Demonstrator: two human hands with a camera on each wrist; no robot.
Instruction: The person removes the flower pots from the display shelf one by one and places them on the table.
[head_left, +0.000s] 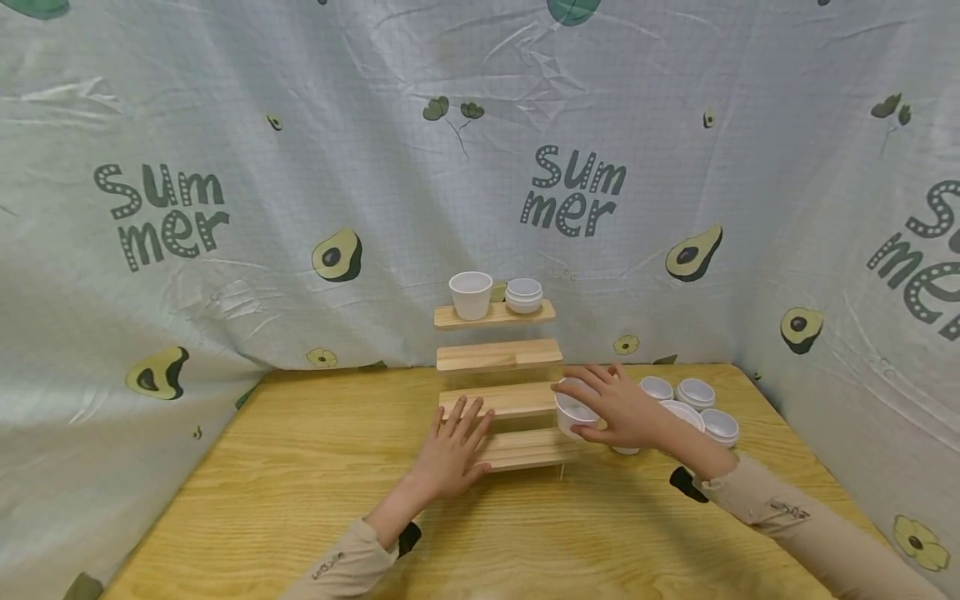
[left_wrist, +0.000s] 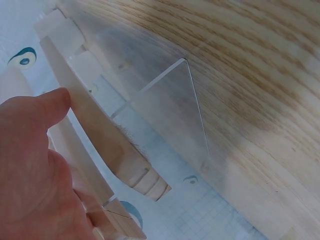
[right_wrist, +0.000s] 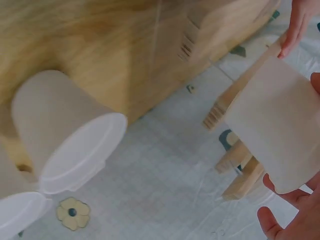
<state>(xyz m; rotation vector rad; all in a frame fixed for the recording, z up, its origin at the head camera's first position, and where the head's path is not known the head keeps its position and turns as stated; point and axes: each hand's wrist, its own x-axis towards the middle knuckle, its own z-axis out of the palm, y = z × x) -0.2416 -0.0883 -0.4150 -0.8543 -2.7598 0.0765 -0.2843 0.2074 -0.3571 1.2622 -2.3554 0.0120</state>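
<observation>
A stepped stand (head_left: 499, 357) with wooden shelves on clear side panels stands near the back of the table. My left hand (head_left: 442, 462) rests on its lower shelves at the left, fingers spread and fairly straight. In the left wrist view the thumb (left_wrist: 55, 106) lies against a shelf's edge. My right hand (head_left: 630, 408) grips a white cup (right_wrist: 272, 120) by its sides, at the right end of the lower shelves. The top shelf carries a taller white cup (head_left: 472, 298) on the left and a shorter ribbed white pot (head_left: 523, 298) on the right.
Several white cups and pots, such as one white pot (head_left: 720, 427), are grouped on the wooden table (head_left: 337, 450) to the right, partly behind my right forearm. A printed cloth (head_left: 405, 192) hangs behind the table and along both sides.
</observation>
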